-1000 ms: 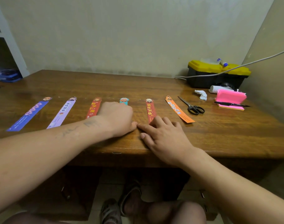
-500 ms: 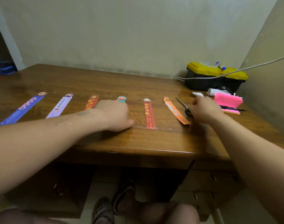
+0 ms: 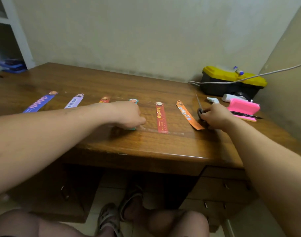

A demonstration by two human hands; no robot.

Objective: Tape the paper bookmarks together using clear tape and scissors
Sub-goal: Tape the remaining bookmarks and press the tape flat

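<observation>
Several paper bookmarks lie in a row on the wooden desk (image 3: 163, 151): a blue one (image 3: 39, 103), a lilac one (image 3: 74, 103), a red-orange one (image 3: 104, 99), a teal one (image 3: 133, 100), a red one (image 3: 161, 119) and an orange one (image 3: 187, 114). A strip of clear tape (image 3: 172, 132) runs along the near ends of the bookmarks. My left hand (image 3: 128, 115) presses down on the teal bookmark, fingers curled. My right hand (image 3: 214, 117) grips the handles of the black scissors (image 3: 199, 104), whose blades point away from me.
A black toolbox with a yellow lid (image 3: 232, 82) stands at the back right, a grey cable (image 3: 249, 77) across it. A pink box with a pen (image 3: 243, 108) and crumpled white paper (image 3: 213, 100) lie near it. My knees and sandalled feet show below the desk edge.
My right hand left the desk front beside the left hand, moved right to the scissors and closed on their handles. My left hand stayed on the teal bookmark.
</observation>
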